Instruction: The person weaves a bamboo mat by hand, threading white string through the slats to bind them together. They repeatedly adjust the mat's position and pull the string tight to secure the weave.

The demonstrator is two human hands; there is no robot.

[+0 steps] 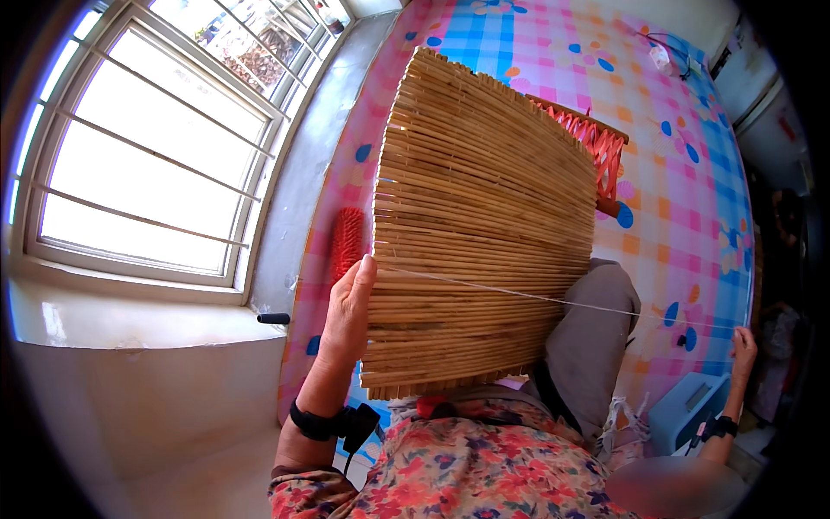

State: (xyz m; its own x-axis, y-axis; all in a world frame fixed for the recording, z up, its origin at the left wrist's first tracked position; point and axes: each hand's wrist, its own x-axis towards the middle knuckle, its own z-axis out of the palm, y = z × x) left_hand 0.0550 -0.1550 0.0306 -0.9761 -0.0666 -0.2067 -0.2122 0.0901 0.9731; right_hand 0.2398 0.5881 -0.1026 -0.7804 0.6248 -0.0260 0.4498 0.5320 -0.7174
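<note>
A mat of thin tan sticks (484,225), laid side by side, leans across my lap and over the bed. At its left edge my left hand (350,298) is closed, thumb on the upper face; the fingers beneath are mostly hidden. A white thread (519,295) starts near that thumb and runs taut across the mat to the far right. There my right hand (743,342), arm stretched out, pinches the thread between closed fingers. The needle, if there is one, is too small to make out.
A checked pink and blue sheet (674,216) covers the bed. Beside the mat lie a red ridged cylinder (347,238) and a wooden frame with red strips (605,147). A blue box (687,411) sits below my right arm. Left stands a barred window (156,164).
</note>
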